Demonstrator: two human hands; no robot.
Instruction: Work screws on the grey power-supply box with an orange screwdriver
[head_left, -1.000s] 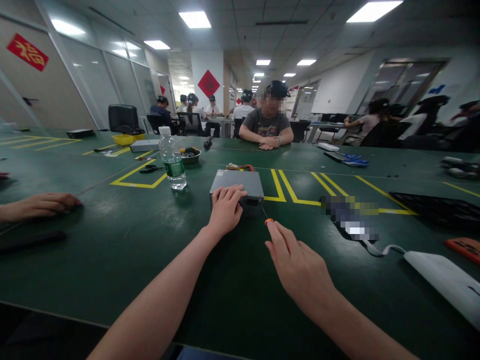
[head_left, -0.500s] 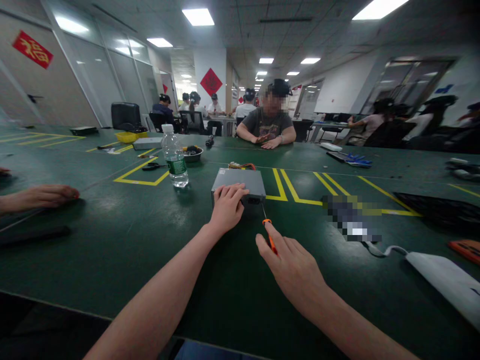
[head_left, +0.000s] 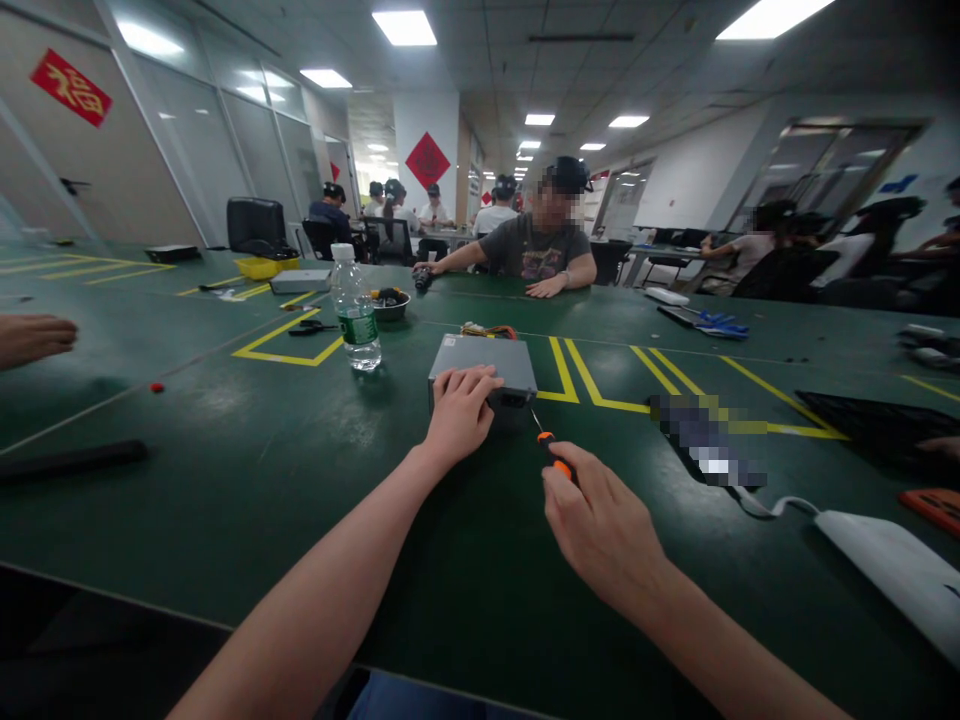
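A grey metal computer power supply [head_left: 491,360] lies on the green table in front of me, its socket side facing me and coloured wires [head_left: 487,330] at its far side. My left hand [head_left: 463,405] grips it over the near top edge, fingers on the lid. In my right hand [head_left: 600,515] is a screwdriver [head_left: 553,452] with an orange and black handle, held between thumb and fingers. Its thin shaft points at the lower right corner of the near side. Whether the tip touches a screw there is too small to tell.
A water bottle [head_left: 357,315] stands left of the power supply, a metal bowl [head_left: 391,308] behind it. To the right lie a blurred-out device [head_left: 701,440] and a white cabled object [head_left: 892,560]. A person [head_left: 544,235] sits opposite; another person's hand [head_left: 34,340] is at left.
My right hand has shifted slightly right and back, showing more of the screwdriver's handle. The person opposite has reached toward a dark object. The other person's hand at left has moved off a red piece.
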